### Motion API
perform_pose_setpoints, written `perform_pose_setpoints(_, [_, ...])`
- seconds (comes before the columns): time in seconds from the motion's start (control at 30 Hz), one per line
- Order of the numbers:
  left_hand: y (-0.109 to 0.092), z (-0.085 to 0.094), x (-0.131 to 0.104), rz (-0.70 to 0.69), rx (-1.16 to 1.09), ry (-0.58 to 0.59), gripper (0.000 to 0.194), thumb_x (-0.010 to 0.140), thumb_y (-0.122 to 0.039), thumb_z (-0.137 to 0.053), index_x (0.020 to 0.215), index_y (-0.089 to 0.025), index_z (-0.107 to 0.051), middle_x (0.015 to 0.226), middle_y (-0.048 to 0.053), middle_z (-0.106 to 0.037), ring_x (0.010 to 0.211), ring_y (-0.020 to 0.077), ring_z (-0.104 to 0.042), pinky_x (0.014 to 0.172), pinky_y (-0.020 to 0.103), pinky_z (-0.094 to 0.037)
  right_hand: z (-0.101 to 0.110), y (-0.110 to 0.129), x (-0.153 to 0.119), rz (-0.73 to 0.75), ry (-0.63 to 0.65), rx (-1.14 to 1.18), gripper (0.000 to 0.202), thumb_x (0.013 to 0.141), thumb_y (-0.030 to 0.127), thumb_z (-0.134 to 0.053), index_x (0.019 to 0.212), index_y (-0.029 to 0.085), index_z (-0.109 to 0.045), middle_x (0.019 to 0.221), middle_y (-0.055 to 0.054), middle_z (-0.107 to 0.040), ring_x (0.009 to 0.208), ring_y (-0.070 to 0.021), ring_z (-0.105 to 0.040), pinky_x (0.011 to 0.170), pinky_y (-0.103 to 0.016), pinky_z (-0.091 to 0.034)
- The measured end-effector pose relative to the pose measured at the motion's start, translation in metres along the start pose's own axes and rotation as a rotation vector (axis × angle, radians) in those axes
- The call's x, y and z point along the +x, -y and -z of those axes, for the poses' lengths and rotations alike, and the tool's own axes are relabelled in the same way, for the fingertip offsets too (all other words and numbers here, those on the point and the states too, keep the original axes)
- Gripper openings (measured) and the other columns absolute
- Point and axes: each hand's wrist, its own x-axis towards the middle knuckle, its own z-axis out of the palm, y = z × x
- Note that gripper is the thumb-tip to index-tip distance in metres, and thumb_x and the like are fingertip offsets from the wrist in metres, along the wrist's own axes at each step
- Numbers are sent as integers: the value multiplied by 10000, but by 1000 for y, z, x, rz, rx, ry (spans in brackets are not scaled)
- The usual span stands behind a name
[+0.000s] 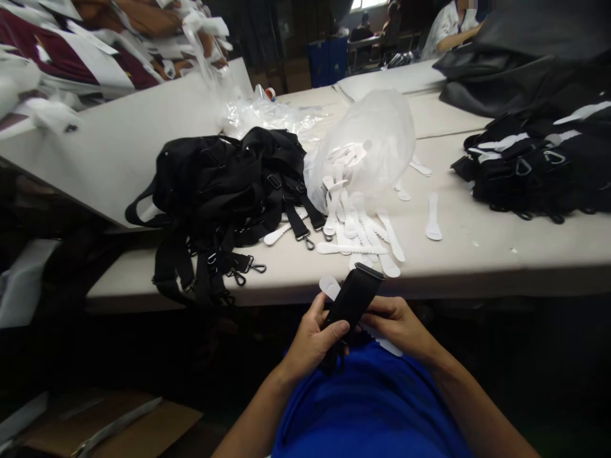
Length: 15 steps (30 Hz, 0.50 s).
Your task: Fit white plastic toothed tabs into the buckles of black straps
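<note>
My left hand is wrapped round a folded black webbing strap, its thumb pressed across the front. The strap is tilted, with a dark buckle at its upper end. A white serrated band passes behind the bundle; its round end sticks out at the upper left and its tail at the lower right. My right hand is closed behind the strap, fingers pinched at the white band; its fingertips are partly hidden. On the table's near edge lie several more white bands, spilling from a clear plastic bag.
A heap of black straps with metal clips lies on the left of the table. Banded black bundles are piled at the right. A white box stands at left. A person sits at the far right.
</note>
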Motion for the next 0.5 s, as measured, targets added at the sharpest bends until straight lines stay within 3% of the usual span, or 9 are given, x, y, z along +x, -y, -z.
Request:
perform_pose_setpoints(0.07, [9, -1, -1, 49, 29, 35, 421, 855, -417, -696, 1151, -145, -570, 857, 59, -686, 570, 109, -617, 534, 213, -494, 2, -10, -15, -38, -1, -29, 272, 860, 396, -695, 912, 137, -760, 815, -53, -681, 784, -176, -611, 727, -278, -485])
perform_pose_setpoints(0.13, [17, -1, -3, 83, 71, 10, 372, 850, -440, -695, 1039, -131, -609, 801, 28, -650, 568, 100, -611, 537, 203, -488, 1, -20, -31, -106, -66, -49, 279, 854, 393, -706, 987, 149, -731, 821, -48, -671, 791, -175, -616, 719, -271, -489])
perform_pose_setpoints(0.23, [29, -1, -5, 119, 134, -60, 393, 846, -462, -694, 1053, -145, -590, 735, -14, -599, 566, 100, -608, 522, 191, -473, -6, -37, -54, -174, -243, 45, 329, 819, 396, -745, 1044, 174, -657, 747, -9, -623, 657, -132, -580, 596, -234, -468])
perform_pose_setpoints(0.3, [36, -1, -5, 142, 161, -67, 406, 863, -459, -674, 1117, -157, -577, 752, -12, -604, 571, 95, -601, 520, 186, -469, -12, -47, -65, -181, -290, 115, 277, 841, 397, -721, 996, 180, -647, 701, 5, -601, 589, -114, -555, 554, -225, -460])
perform_pose_setpoints(0.4, [45, -3, -5, 163, 137, -31, 427, 880, -444, -655, 1194, -173, -552, 783, -7, -611, 554, 86, -590, 521, 190, -481, -18, -60, -74, -77, -264, 23, 176, 931, 335, -608, 999, 197, -693, 831, -37, -652, 726, -137, -624, 663, -240, -513])
perform_pose_setpoints(0.5, [53, -5, -3, 165, 58, 0, 437, 873, -439, -663, 1199, -176, -539, 790, -9, -600, 521, 87, -589, 505, 200, -495, -20, -68, -77, 154, -266, -233, 232, 971, 206, -526, 1126, 254, -691, 1022, -58, -664, 939, -154, -644, 821, -254, -522])
